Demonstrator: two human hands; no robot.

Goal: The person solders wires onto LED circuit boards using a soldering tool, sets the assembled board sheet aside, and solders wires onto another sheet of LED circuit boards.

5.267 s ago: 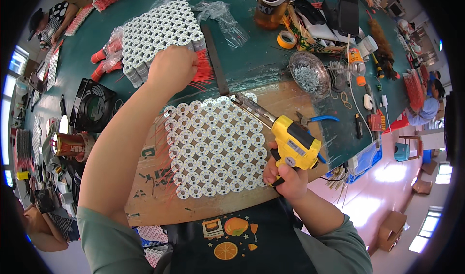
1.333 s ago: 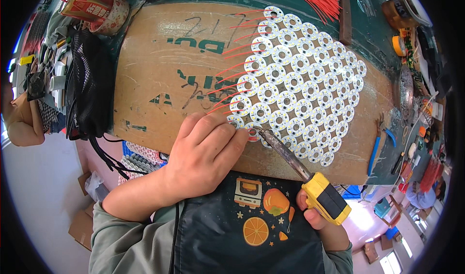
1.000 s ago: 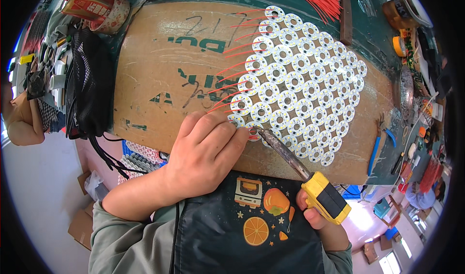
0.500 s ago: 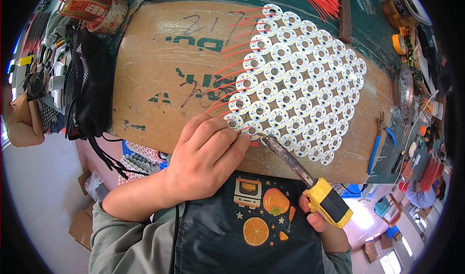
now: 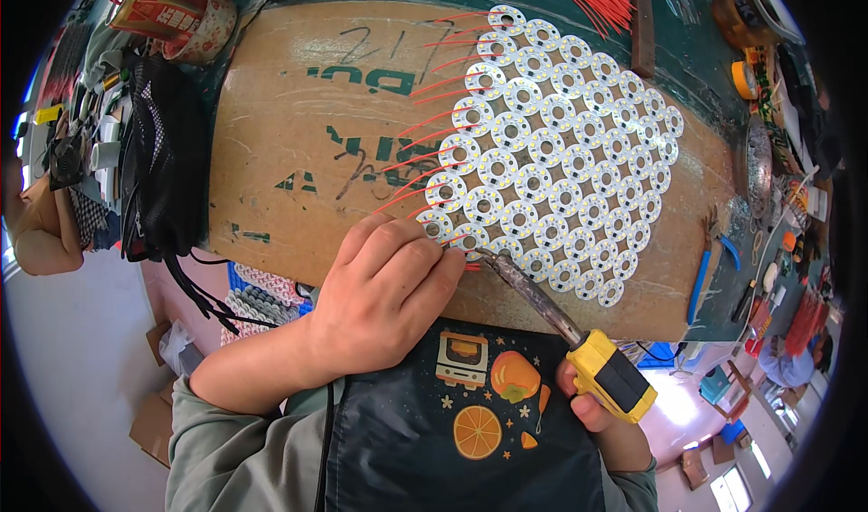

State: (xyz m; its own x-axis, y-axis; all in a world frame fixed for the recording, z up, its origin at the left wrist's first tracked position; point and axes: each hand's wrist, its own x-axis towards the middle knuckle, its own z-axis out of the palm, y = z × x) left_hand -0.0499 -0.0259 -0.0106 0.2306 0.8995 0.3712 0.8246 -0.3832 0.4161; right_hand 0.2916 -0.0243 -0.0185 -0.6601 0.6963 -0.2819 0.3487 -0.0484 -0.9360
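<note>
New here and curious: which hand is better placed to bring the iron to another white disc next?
Probably the right hand: it grips the yellow soldering iron, its tip by the white discs. The left hand is at red wires.

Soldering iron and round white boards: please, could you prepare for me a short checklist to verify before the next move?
1. Right hand grips the soldering iron by its yellow handle: ok.
2. Iron tip near the panel of round white boards: ok, by its lower-left end.
3. Tip touching a board: cannot tell.
4. Left hand well away from the tip: not ok, I would judge; its fingertips look very close.
5. Blue-handled pliers apart from the iron: ok, lying off to the right.
6. Iron hot: cannot tell.
</note>
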